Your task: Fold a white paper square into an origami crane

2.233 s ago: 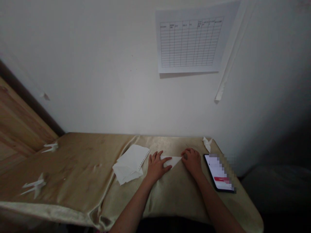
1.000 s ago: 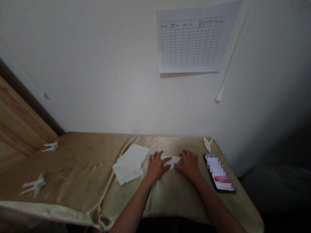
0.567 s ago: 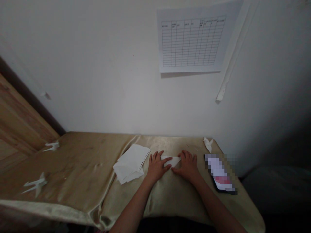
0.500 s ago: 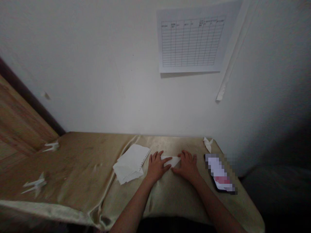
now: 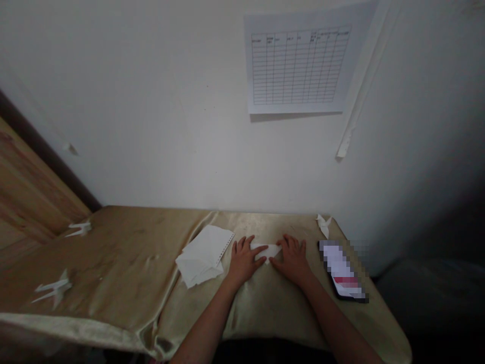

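With fingers spread, a person's left hand [image 5: 243, 262] and right hand [image 5: 295, 259] press the two ends of a small folded white paper [image 5: 270, 249] against a table draped in gold cloth [image 5: 273, 311]. The folded paper lies flat between them, partly hidden by thumbs and fingers. Loose white sheets [image 5: 207, 246] rest near the left hand; a phone [image 5: 338, 268] lies beyond the right, just below a folded paper figure [image 5: 324, 226].
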{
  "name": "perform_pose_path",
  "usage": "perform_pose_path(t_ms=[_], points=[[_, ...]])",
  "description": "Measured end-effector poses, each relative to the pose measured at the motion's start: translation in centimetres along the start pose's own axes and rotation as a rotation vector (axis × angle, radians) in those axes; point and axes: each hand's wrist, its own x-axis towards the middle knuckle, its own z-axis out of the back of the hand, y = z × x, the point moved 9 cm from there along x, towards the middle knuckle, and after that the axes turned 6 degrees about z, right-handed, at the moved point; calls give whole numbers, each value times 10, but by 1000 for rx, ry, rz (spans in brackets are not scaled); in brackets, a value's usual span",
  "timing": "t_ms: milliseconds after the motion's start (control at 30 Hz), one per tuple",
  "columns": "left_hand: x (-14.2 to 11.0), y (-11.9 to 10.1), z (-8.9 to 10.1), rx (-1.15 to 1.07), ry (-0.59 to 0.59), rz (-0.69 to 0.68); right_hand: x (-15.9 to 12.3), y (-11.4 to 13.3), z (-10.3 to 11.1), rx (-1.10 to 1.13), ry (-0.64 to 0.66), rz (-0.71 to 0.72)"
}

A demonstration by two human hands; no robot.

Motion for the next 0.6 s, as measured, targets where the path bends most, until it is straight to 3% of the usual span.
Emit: perform_pose_path(t_ms=[200,600], points=[[1,1,-1,7,4,1,3,0,4,-29,-63,17],[1,-2,1,15,27,11,13,-26,3,-8,-109,-44]])
